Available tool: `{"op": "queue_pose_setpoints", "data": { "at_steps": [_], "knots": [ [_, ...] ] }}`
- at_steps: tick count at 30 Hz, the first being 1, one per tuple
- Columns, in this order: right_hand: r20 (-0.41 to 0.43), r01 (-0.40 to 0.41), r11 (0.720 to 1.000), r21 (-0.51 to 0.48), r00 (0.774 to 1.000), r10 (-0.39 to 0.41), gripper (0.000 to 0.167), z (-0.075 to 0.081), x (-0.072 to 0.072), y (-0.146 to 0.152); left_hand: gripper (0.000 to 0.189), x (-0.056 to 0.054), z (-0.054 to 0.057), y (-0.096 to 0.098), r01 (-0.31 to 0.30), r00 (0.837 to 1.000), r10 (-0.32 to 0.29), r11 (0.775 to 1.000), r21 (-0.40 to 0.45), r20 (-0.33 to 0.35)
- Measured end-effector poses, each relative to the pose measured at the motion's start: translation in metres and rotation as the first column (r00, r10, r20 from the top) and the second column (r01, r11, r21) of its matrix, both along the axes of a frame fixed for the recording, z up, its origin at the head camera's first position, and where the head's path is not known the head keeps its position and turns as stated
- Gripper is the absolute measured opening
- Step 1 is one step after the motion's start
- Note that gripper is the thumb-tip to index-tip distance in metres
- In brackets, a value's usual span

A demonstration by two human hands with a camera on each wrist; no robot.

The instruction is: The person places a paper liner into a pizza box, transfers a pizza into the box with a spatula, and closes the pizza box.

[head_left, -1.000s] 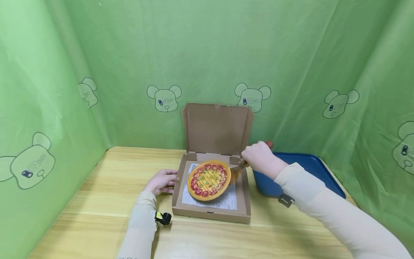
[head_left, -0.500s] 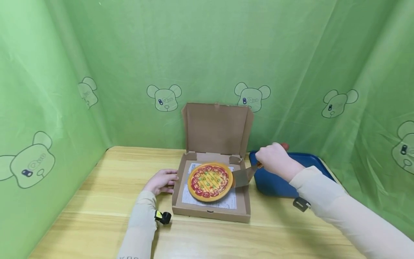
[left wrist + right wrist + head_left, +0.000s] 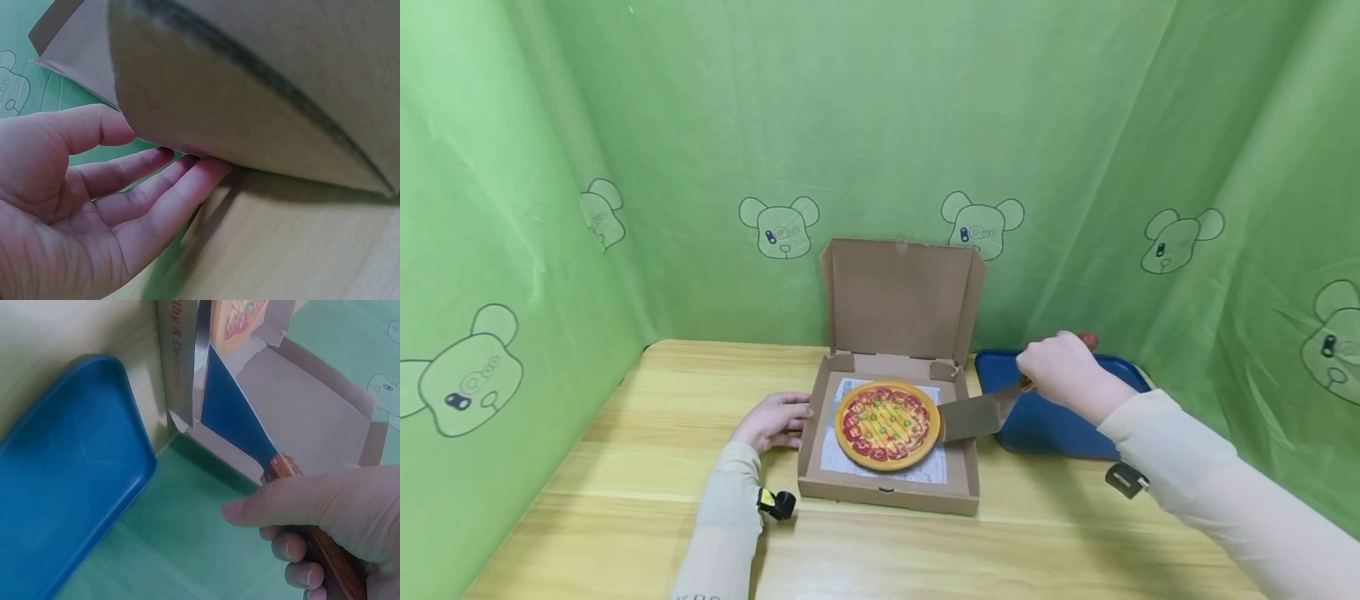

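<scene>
A round pizza (image 3: 887, 425) with red and yellow topping lies on printed paper in a cardboard pizza box (image 3: 887, 497), whose lid stands raised at the back. My right hand (image 3: 1067, 373) grips the wooden handle of a spatula (image 3: 972, 418). The metal blade slants down over the box's right side to the pizza's right edge; whether its tip is beneath the crust I cannot tell. At the box's left wall is my left hand (image 3: 773, 422). In the left wrist view, its loosely bent fingertips touch the cardboard (image 3: 187, 94) from outside.
A blue tray (image 3: 1045, 429) lies on the wooden table (image 3: 700, 392), right of the box and partly below my right hand. Green curtains (image 3: 880, 125) with bear-head drawings hang behind and on both sides.
My right hand has drawn the spatula rightward, so more of its blade shows beside the pizza. The pizza has gone from tilted to flat on the paper. My left hand has stayed put.
</scene>
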State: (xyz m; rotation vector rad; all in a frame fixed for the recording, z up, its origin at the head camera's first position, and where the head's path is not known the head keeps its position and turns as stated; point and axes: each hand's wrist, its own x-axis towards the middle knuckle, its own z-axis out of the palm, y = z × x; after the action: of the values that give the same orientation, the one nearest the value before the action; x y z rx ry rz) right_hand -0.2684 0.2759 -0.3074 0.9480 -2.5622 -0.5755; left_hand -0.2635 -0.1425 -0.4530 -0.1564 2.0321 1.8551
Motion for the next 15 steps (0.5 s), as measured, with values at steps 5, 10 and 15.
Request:
{"op": "queue_pose_setpoints", "data": {
  "at_steps": [5, 10, 15],
  "knots": [
    [-0.008, 0.004, 1.000, 0.007, 1.000, -0.004, 0.037, 0.002, 0.002, 0.007, 0.054, -0.001, -0.001, 0.000, 0.003, 1.000, -0.003, 1.000, -0.001, -0.003],
    [0.001, 0.022, 1.000, 0.002, 1.000, -0.022, 0.037, 0.003, 0.003, 0.015, 0.054, -0.001, -0.001, 0.000, 0.003, 1.000, -0.003, 1.000, -0.005, -0.003],
    [-0.013, 0.011, 1.000, -0.008, 1.000, -0.011, 0.037, 0.003, 0.004, 0.023, 0.054, -0.001, -0.001, 0.000, 0.000, 1.000, 0.000, 1.000, -0.004, -0.002]
  ]
}}
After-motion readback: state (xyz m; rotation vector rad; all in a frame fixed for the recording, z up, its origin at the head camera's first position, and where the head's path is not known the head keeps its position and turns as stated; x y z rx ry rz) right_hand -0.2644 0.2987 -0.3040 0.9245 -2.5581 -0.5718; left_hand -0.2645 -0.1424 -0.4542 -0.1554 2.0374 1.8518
